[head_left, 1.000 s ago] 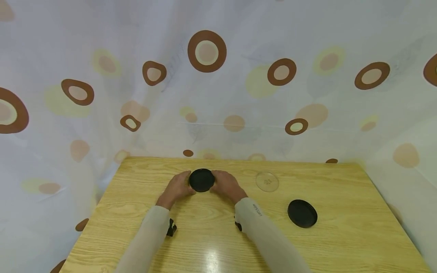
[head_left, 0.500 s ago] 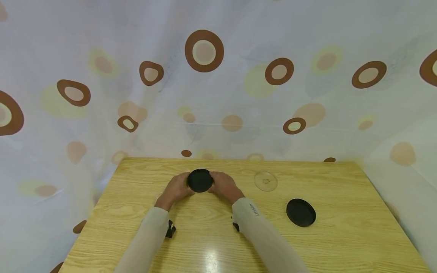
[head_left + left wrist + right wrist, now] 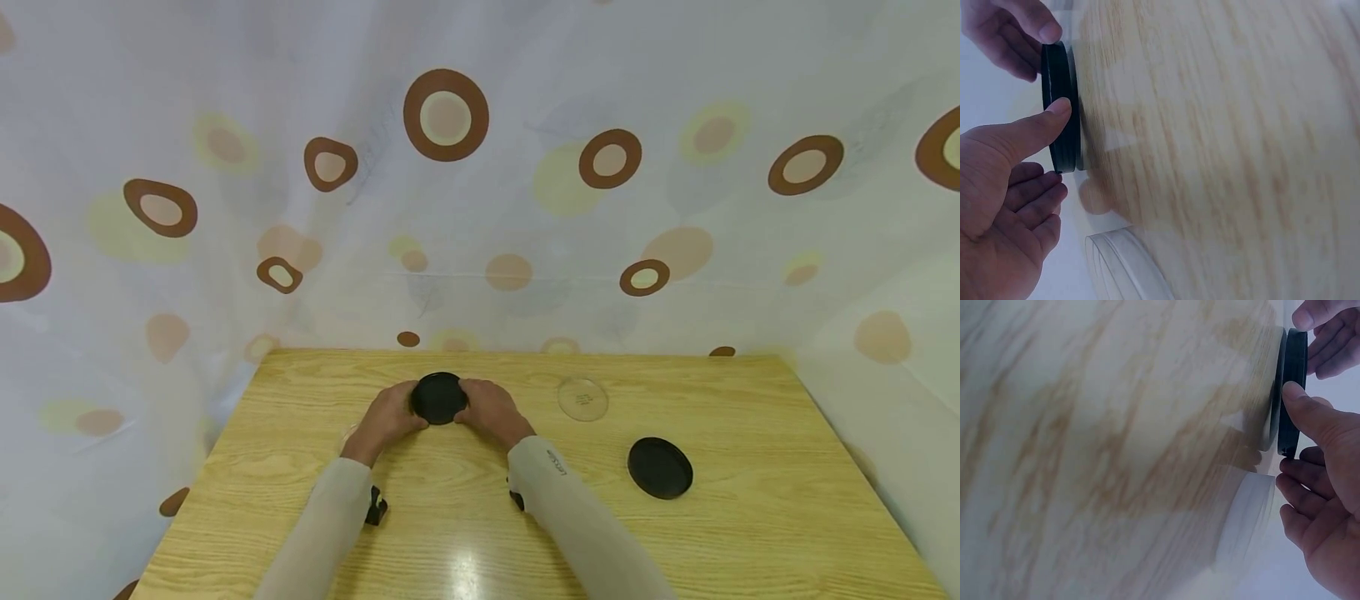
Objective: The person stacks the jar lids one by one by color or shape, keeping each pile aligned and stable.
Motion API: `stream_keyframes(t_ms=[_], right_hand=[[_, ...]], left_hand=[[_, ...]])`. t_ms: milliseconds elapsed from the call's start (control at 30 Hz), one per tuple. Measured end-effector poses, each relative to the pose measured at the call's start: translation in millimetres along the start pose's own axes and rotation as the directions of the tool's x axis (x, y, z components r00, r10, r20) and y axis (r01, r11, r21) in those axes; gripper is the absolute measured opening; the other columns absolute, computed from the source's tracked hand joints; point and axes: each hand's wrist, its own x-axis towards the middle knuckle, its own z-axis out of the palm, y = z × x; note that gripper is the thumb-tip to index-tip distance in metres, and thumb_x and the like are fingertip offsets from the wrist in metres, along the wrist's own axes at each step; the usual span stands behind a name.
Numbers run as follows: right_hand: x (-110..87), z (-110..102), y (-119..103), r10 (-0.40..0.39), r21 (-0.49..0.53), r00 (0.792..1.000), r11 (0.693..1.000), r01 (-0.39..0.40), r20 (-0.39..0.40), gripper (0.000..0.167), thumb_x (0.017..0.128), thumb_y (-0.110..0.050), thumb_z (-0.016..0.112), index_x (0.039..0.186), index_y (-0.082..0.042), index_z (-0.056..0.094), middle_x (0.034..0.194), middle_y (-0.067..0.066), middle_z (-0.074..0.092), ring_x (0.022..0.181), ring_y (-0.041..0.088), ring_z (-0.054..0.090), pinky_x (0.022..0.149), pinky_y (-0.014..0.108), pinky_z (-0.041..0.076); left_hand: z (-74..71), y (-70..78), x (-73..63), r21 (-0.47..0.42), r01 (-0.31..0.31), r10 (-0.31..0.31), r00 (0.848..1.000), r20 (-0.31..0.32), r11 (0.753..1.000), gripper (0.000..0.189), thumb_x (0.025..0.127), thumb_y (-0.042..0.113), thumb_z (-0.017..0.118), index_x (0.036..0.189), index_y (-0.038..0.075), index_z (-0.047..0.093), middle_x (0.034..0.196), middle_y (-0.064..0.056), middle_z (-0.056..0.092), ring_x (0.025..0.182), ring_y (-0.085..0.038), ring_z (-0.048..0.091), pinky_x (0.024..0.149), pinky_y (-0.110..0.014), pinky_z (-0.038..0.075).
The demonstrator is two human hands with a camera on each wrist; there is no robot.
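Observation:
Both hands hold a black shallow round dish (image 3: pixel 439 397) near the far edge of the table, one at each side. My left hand (image 3: pixel 388 421) pinches its left rim, with the thumb (image 3: pixel 1059 107) on the near side and the fingertips below. On the opposite rim, my right hand (image 3: pixel 492 411) grips it the same way, its thumb (image 3: pixel 1294 392) pressed to the side wall. In both wrist views the dish stays close over the wood, and a thin grey edge (image 3: pixel 1274 419) shows beside its underside.
Right of the hands lies a clear round dish (image 3: pixel 582 399) with small print. Nearer and further right is a second black dish (image 3: pixel 660 467). Another clear dish (image 3: pixel 1129 265) sits by my left wrist, mostly hidden in the head view. A patterned curtain (image 3: pixel 510 183) hangs behind the wooden table (image 3: pixel 750 517).
The head view has shifted a little, moving everything slightly left in the picture. Both hands keep their hold on the black dish in nearly the same spot.

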Motion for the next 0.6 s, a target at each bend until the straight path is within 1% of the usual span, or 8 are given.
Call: stream_keyframes(t_ms=[200, 433, 600], right_hand=[[-3.2, -3.5, -1.7, -0.003, 0.005, 1.0, 1.0, 0.003, -0.003, 0.067, 0.085, -0.031, 0.071, 0.142, -0.007, 0.044, 0.142, 0.01, 0.05, 0.129, 0.027, 0.049, 0.106, 0.04, 0.043], [-5.8, -7.3, -3.3, -0.018, 0.002, 1.0, 1.0, 0.018, 0.009, 0.068, 0.085, -0.031, 0.072, 0.142, -0.007, 0.044, 0.143, 0.01, 0.049, 0.13, 0.028, 0.048, 0.107, 0.041, 0.042], [-6.6, -7.5, -4.3, -0.013, -0.003, 1.0, 1.0, 0.013, 0.011, 0.069, 0.084, -0.031, 0.072, 0.142, -0.008, 0.043, 0.143, 0.009, 0.049, 0.13, 0.028, 0.048, 0.107, 0.041, 0.042]], left_hand=[[-1.4, 1.8, -1.9, 0.01, -0.003, 0.003, 1.0, -0.009, 1.0, 0.067, 0.077, 0.012, 0.079, 0.136, 0.003, 0.049, 0.137, -0.016, 0.053, 0.126, -0.035, 0.05, 0.104, -0.05, 0.042], [-1.7, 3.6, -3.1, 0.025, 0.002, -0.002, 1.0, -0.006, 1.0, 0.066, 0.076, 0.011, 0.08, 0.135, 0.005, 0.051, 0.134, -0.014, 0.056, 0.123, -0.034, 0.053, 0.102, -0.05, 0.044], [-2.1, 4.0, -4.7, 0.053, 0.012, -0.012, 1.0, -0.003, 0.999, 0.069, 0.076, 0.013, 0.08, 0.137, 0.003, 0.049, 0.137, -0.015, 0.053, 0.126, -0.035, 0.05, 0.104, -0.049, 0.043]])
